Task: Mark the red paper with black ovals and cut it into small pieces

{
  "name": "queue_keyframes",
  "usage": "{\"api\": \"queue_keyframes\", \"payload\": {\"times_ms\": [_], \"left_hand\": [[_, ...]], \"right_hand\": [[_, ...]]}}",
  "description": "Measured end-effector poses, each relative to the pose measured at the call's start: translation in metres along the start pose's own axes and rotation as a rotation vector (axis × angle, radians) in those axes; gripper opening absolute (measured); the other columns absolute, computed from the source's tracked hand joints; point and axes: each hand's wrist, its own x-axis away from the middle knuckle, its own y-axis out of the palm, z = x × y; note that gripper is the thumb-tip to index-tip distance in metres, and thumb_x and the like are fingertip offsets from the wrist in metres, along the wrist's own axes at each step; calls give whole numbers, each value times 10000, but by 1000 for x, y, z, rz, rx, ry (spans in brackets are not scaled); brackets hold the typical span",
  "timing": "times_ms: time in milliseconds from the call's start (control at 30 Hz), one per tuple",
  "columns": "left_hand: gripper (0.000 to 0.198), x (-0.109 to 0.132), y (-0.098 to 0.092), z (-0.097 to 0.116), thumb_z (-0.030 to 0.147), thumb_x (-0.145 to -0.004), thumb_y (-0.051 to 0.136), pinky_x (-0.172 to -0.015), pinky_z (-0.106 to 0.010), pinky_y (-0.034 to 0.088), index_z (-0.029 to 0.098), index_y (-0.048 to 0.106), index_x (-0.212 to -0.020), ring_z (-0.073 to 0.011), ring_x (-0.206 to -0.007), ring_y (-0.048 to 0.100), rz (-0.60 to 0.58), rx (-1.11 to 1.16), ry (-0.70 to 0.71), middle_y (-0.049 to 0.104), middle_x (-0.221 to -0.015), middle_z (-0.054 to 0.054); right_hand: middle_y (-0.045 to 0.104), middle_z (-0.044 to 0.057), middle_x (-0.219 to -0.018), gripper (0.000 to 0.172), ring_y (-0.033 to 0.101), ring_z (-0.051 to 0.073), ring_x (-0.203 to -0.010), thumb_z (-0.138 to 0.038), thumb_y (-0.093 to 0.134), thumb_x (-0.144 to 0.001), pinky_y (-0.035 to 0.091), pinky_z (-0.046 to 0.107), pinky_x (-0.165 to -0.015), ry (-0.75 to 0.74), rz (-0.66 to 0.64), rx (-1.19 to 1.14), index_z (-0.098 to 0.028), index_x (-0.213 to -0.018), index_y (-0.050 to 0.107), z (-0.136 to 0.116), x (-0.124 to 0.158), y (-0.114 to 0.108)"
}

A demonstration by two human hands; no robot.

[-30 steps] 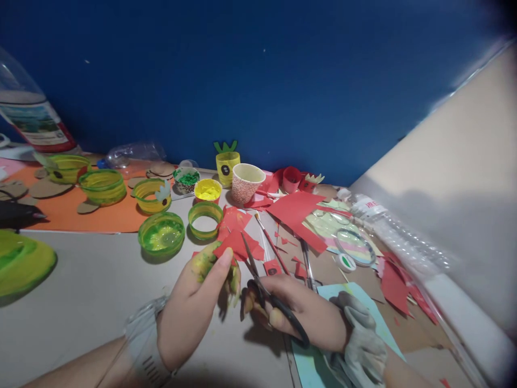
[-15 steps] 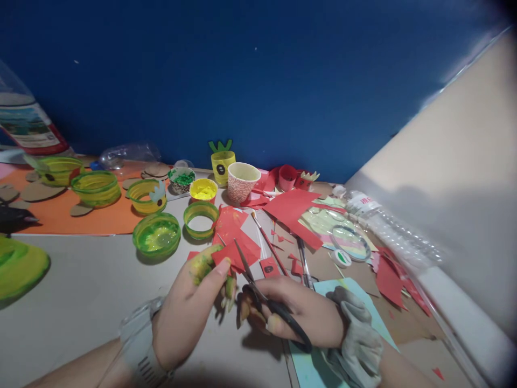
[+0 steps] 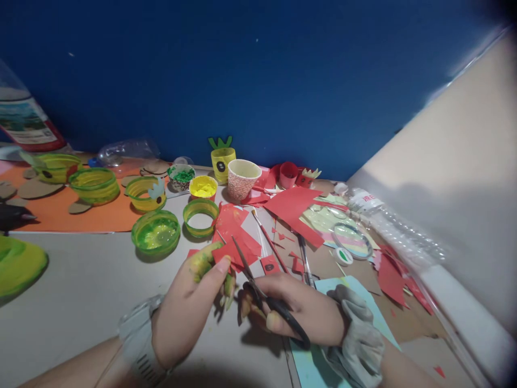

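My left hand [image 3: 189, 310], smeared with yellow-green paint, pinches a small piece of red paper [image 3: 232, 253] between thumb and fingers. My right hand [image 3: 301, 315] grips black-handled scissors [image 3: 262, 293], whose blades point up and left into that red paper. Both hands hover low over the grey table [image 3: 81, 285], close together near the front edge. A pale watch sits on my left wrist and a grey cuff on my right.
Several yellow-green plastic rings and bowls [image 3: 155, 233] stand at the left, on and beside an orange sheet [image 3: 60, 213]. Paint cups [image 3: 203, 187], a patterned paper cup [image 3: 241, 179], red paper scraps [image 3: 293, 207], brushes [image 3: 269, 234] and a clear bottle [image 3: 396, 229] crowd the middle and right. A blue wall is behind.
The scissor blades have swung slightly left, deeper into the red paper. Both hands stay close together; the view has shifted a little.
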Motion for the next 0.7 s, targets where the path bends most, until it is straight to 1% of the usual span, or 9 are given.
{"api": "queue_keyframes", "payload": {"times_ms": [167,267,367,467,500,633,700], "left_hand": [[219,4,-1,1,322,-841,450,-529,-221,466,166,519,-704,-152,-554,499,-13,15,1,535,-605,-22],[242,4,-2,1,319,-883,430,-559,-219,472,167,508,-711,-153,-582,506,-30,-12,12,529,-621,-21],[259,2,-1,0,327,-932,421,-626,-202,480,168,520,-753,-146,-656,523,-72,-5,38,554,-690,-17],[202,3,0,-4,309,-961,441,-744,-177,482,172,566,-880,-128,-783,559,-112,45,61,603,-842,-8],[197,3,1,-5,301,-969,444,-750,-170,477,173,568,-884,-121,-784,562,-125,50,67,604,-846,-1],[271,4,2,-10,304,-1002,426,-661,-175,453,169,538,-796,-107,-667,525,-145,15,71,564,-718,18],[254,3,2,-11,308,-1005,429,-677,-180,454,168,553,-833,-108,-695,534,-134,0,66,586,-778,11]], "right_hand": [[480,-8,-676,700,424,109,-594,-811,409,-779,384,227,-550,-3,0,39,-127,-774,557,-1,0,-1],[477,-13,-670,700,410,105,-584,-810,390,-788,389,226,-543,8,-12,36,-129,-794,552,1,0,-1],[487,-9,-699,670,421,112,-612,-776,387,-821,399,232,-571,-15,3,22,-128,-856,551,4,-1,-1],[487,-3,-711,644,422,117,-627,-764,381,-835,397,238,-581,-35,20,14,-136,-847,522,7,-2,0],[482,-4,-709,639,415,116,-625,-763,378,-837,397,239,-583,-31,30,21,-139,-843,516,8,-2,0],[461,-13,-698,635,386,109,-610,-778,387,-821,393,234,-575,-9,59,44,-152,-821,493,8,-1,2],[450,-19,-686,624,379,106,-600,-785,407,-807,384,229,-563,4,57,40,-164,-795,468,7,-1,2]]}}
